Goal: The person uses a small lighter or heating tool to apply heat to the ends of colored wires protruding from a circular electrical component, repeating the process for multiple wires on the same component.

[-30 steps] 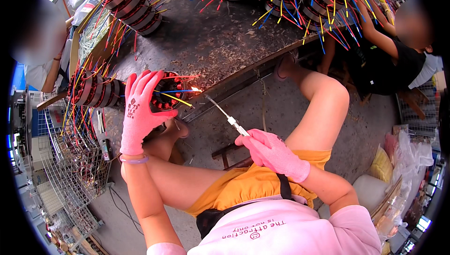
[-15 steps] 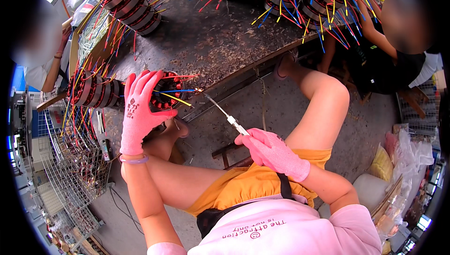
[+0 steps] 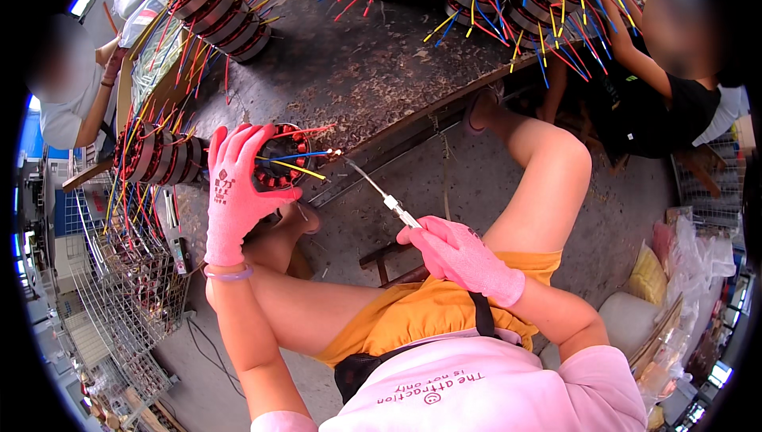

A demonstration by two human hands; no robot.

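Observation:
My left hand (image 3: 232,186), in a pink glove, wraps round a ring-shaped motor stator (image 3: 304,148) at the table's near edge, its thumb along the near side. Red, blue and yellow leads stick out of the stator to the right. The bare end (image 3: 337,153) of the leads shines orange. My right hand (image 3: 464,253), gloved in pink too, is closed round the silver-and-white handle of a slim torch-like tool (image 3: 390,202). Its thin tip points up and left, close beside the bright lead end; whether they touch I cannot tell.
Stacked stators (image 3: 163,152) lie left of my left hand, and more stacks (image 3: 226,19) stand on the dark worn table (image 3: 333,59). A wire basket (image 3: 119,281) is at lower left. Two people sit nearby, one person's arm (image 3: 639,63) at far right reaching among the stators.
Both my hands and the tool stay nearly in place. The glowing lead end looks slightly larger. At far left the other person's arms have shifted.

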